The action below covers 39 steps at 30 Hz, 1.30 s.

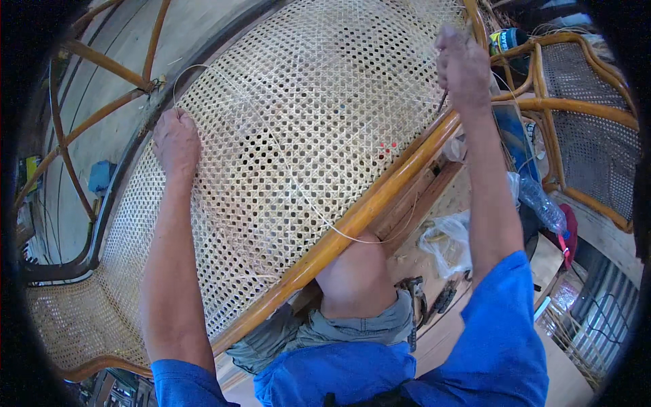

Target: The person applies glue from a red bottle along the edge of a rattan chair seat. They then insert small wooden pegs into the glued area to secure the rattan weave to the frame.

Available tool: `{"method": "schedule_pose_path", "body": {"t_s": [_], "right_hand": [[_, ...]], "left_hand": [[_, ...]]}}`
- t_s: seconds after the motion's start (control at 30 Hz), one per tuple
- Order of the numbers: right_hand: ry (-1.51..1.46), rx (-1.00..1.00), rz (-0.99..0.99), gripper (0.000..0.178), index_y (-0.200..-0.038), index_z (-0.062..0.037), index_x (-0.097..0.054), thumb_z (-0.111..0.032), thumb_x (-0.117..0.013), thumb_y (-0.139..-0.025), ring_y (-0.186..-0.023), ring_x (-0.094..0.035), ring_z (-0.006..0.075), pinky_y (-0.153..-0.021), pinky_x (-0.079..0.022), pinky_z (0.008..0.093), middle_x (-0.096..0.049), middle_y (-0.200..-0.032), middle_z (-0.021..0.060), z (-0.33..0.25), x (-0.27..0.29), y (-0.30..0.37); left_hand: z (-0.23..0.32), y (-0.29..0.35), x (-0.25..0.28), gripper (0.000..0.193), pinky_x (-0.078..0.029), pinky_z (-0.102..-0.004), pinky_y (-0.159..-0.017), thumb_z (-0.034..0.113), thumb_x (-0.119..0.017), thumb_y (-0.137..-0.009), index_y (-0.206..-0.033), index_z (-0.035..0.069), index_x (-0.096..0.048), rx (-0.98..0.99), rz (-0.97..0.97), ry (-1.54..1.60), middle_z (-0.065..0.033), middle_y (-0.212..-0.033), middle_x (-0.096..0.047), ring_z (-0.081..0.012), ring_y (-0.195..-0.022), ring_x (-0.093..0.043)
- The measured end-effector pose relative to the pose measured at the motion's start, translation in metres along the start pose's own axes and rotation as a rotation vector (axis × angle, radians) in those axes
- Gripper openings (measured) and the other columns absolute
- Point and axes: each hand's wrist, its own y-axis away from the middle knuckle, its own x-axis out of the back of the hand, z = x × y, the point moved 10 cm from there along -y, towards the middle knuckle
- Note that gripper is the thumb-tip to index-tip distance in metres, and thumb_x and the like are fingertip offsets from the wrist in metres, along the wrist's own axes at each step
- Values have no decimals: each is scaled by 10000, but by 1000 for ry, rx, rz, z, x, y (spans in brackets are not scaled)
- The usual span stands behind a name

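A large woven cane panel (319,102) in an open hexagonal weave fills the middle, bordered by a varnished rattan frame (380,191). My left hand (178,144) is at the panel's left edge, its fingers pinching a thin cane strand (298,186). From there the strand arcs up, crosses the weave and loops over the near frame pole. At the upper right, my right hand (466,71) is closed above the panel's right edge. A slim dark tool (442,102), like an awl, points down from it toward the weave; its grip is hidden by my fingers.
Right of my knee lie a clear plastic bag (449,241) and a clamp-like dark tool (417,302). A plastic bottle (544,207) lies beyond my right arm. Another rattan frame with cane mesh (586,125) stands far right; bare rattan poles (102,122) cross at the left.
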Motion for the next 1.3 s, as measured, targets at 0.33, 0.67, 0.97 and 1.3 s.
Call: {"method": "schedule_pose_path", "body": {"t_s": [0.33, 0.67, 0.97, 1.3], "right_hand": [[-258, 171, 365, 390, -723, -75, -498, -428, -505, -889, -410, -277, 69, -378, -237, 234, -261, -507, -50, -57, 52, 5], [-321, 84, 504, 422, -713, -68, -492, -457, -504, -879, -377, -285, 63, -351, -241, 223, -320, -489, -40, -10, 84, 11], [-349, 128, 496, 443, -687, -64, -495, -462, -493, -882, -362, -299, 60, -336, -245, 220, -343, -485, -28, -10, 86, 1], [-74, 267, 298, 408, -753, -73, -521, -464, -525, -869, -417, -302, 28, -376, -254, 191, -328, -521, -71, -10, 49, -7]], "left_hand": [[0, 3, 6, 259, -367, -454, -882, 279, -417, -867, -991, 94, -550, 32, 12, 47, -99, -1070, -562, -290, -1056, -494], [2, 1, 4, 226, -390, -420, -841, 241, -403, -868, -941, 81, -546, -38, 33, 18, -108, -995, -575, -288, -981, -519], [3, 3, 5, 196, -399, -431, -828, 237, -430, -867, -948, 97, -541, -41, 74, 40, -97, -997, -578, -288, -982, -523], [8, 3, 9, 193, -399, -432, -832, 217, -440, -857, -958, 88, -542, -55, 30, 41, -110, -1002, -574, -293, -988, -519]]}}
